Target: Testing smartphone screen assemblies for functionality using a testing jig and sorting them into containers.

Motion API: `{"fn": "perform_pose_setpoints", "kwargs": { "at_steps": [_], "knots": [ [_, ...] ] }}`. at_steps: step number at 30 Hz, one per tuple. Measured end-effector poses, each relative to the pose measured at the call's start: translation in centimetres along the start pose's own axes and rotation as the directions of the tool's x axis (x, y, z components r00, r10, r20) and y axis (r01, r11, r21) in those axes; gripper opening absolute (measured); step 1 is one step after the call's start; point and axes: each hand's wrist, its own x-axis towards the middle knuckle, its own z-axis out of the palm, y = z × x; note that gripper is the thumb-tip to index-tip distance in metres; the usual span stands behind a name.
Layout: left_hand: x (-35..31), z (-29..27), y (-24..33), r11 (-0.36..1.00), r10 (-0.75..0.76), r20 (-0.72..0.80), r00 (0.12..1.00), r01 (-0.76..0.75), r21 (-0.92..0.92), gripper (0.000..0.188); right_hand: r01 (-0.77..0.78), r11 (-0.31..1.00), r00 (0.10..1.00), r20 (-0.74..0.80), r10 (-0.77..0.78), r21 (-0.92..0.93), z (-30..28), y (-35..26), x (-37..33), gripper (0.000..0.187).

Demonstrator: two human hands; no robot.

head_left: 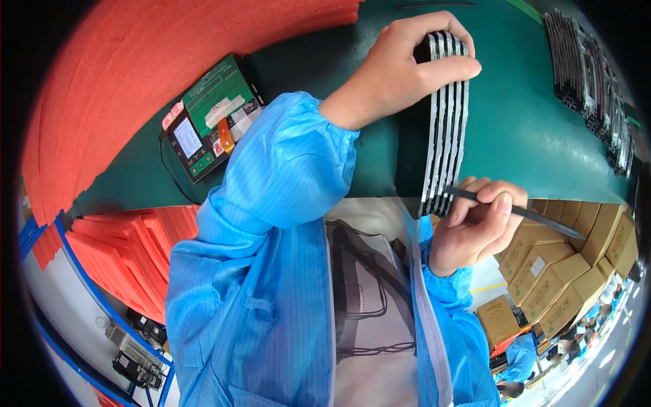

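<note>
My left hand (413, 71) is wrapped around the far end of a stack of thin black panels (444, 136) with silvery edges, thumb on one side and fingers over the top. The stack stands edge-up over the green table, its near end toward my body. In my right hand (480, 224) a slim dark grey stick tool (553, 224) is pinched between thumb and fingers. Its tip touches or nearly touches the panel edges near the close end of the stack; I cannot tell which. Blue sleeves cover both of my forearms.
A test board with a small screen (188, 137) and a cable lies left on the green table (339, 51). Red foam sheets (135, 68) cover the far left. More panels (590, 88) stand in a row at far right. Cardboard boxes (542, 271) and other people are beyond, lower right.
</note>
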Motion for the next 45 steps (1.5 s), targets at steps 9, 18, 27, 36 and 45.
{"fn": "perform_pose_setpoints", "kwargs": {
  "at_steps": [9,18,27,36,45],
  "knots": [
    [-0.1,0.0,-0.2,1.000,0.023,-0.003,1.000,-0.023,0.002,0.017,-0.038,0.999,0.999,0.009,0.038,0.005,0.0,-0.3,0.0,0.024],
    [-0.1,0.1,0.1,0.998,-0.035,0.015,0.999,0.036,-0.048,0.016,-0.015,0.999,1.000,0.004,0.015,0.038,-0.1,0.1,0.0,0.024],
    [0.0,0.2,-0.1,0.999,0.011,-0.004,1.000,-0.011,-0.031,0.017,-0.031,0.998,0.999,0.017,0.030,0.055,-0.5,-0.1,-0.6,0.025],
    [-0.2,-0.2,2.9,0.857,0.216,0.162,0.963,-0.267,0.441,0.015,-0.015,0.997,1.000,-0.026,0.017,0.081,0.0,0.2,0.1,0.025],
    [-0.1,0.0,-0.3,1.000,-0.003,0.018,1.000,0.003,-0.007,0.018,-0.057,0.994,0.998,0.042,0.054,0.090,-0.3,0.0,-0.1,0.025]
  ]
}}
